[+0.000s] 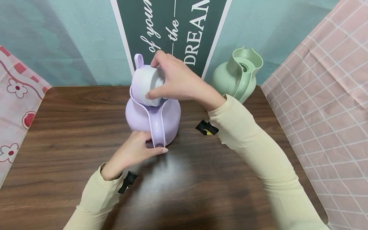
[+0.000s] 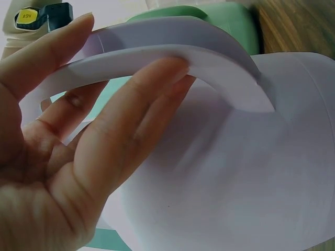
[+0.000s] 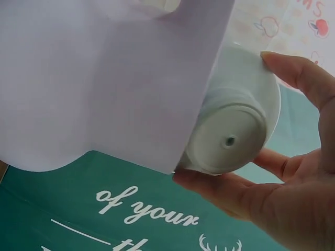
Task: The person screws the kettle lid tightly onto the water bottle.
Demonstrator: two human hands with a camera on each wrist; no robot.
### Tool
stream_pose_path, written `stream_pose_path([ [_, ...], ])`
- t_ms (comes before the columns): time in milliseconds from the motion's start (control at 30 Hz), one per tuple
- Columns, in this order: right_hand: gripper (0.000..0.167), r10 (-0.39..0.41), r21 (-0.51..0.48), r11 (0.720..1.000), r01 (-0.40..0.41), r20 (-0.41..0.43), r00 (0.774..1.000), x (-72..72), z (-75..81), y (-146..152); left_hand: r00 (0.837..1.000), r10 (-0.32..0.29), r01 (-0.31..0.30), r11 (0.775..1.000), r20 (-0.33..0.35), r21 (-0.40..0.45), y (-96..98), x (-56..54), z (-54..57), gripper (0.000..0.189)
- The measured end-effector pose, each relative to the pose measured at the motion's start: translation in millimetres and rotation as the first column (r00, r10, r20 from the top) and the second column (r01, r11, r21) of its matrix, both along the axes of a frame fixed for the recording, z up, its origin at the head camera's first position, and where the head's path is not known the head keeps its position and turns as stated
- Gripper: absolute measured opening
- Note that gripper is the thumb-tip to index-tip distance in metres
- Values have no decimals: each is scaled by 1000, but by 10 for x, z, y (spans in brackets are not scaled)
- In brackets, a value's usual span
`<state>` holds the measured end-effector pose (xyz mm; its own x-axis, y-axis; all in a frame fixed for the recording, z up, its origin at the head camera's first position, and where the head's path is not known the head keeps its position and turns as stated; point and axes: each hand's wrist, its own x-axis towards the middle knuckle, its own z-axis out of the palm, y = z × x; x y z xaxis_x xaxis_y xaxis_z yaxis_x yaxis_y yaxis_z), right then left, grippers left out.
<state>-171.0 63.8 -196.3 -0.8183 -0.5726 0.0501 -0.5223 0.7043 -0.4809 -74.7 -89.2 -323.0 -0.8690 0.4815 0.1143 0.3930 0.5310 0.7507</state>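
A lilac jug (image 1: pixel 138 119) stands on the wooden table, its handle (image 1: pixel 157 127) toward me. My left hand (image 1: pixel 133 148) grips that handle low down, with fingers curled through it and the thumb outside. At the jug's mouth, my right hand (image 1: pixel 181 76) pinches a lid (image 1: pixel 141 83) by its edge between thumb and fingers. This lid has a lilac top and a white underside and is tilted on its side. In the right wrist view, its round white plug (image 3: pixel 225 141) shows a small centre hole, partly hidden by the jug's rim.
A pale green jug (image 1: pixel 227 80) with a wavy rim stands at the back right, near my right forearm. Behind the table (image 1: pixel 77 127) hangs a blue-green cloth (image 1: pixel 86 38) with a dark lettered panel (image 1: pixel 132 19). Pink checked cloth (image 1: pixel 325 95) borders the right side.
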Motion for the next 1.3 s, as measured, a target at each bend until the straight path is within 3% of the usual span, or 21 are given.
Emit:
stream_pose_path([
  [367, 66, -28, -68, 997, 30, 23, 999, 65, -20, 55, 1000, -1, 1, 1000, 11, -5, 8, 3, 4, 18],
  [667, 74, -62, 47, 997, 57, 116, 991, 8, 127, 98, 1000, 6, -6, 1000, 24, -15, 10, 11, 29, 19],
  [833, 77, -15, 54, 999, 9, 107, 994, -18, 179, 79, 1000, 9, -9, 1000, 21, -14, 5, 22, 56, 19],
  [1033, 52, 77, 40, 996, -78, 43, 996, -32, 215, 51, 1000, 10, -10, 1000, 19, -15, 7, 24, 45, 18],
  [1300, 25, 47, 68, 997, -45, -21, 999, 7, 268, 46, 1000, 15, -14, 1000, 20, -21, 19, 8, 22, 17],
])
